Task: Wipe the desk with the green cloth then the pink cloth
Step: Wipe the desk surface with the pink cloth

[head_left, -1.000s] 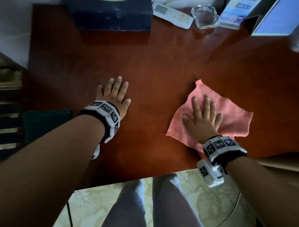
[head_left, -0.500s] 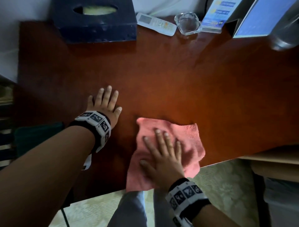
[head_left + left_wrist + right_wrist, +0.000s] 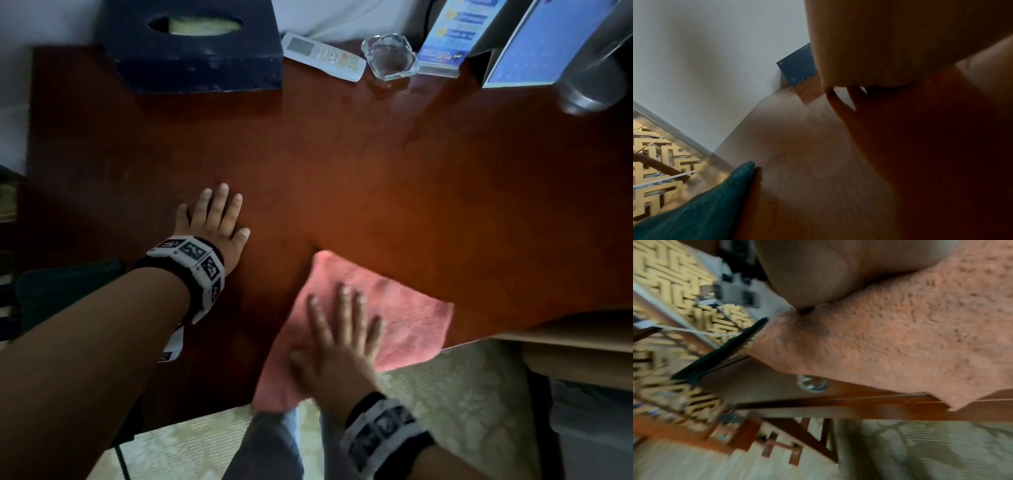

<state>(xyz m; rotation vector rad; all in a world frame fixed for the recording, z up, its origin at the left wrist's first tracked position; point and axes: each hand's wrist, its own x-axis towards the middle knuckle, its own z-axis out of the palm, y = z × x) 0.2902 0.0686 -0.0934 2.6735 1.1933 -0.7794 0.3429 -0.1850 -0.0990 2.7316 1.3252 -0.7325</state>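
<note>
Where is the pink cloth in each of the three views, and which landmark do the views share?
Head view: the pink cloth lies at the lower centre, on the near edge of the desk, under the flat right hand.
Left wrist view: it is not in the picture.
Right wrist view: the cloth fills the upper right and hangs over the desk edge.
Shared landmark: the red-brown desk top, seen in all three views.

Two hands point(image 3: 212, 219); one pink cloth point(image 3: 404, 318); one green cloth point(image 3: 701, 209); one tissue box point(image 3: 195, 51); one remote point(image 3: 323, 56); one glass ashtray point(image 3: 389, 56)
</note>
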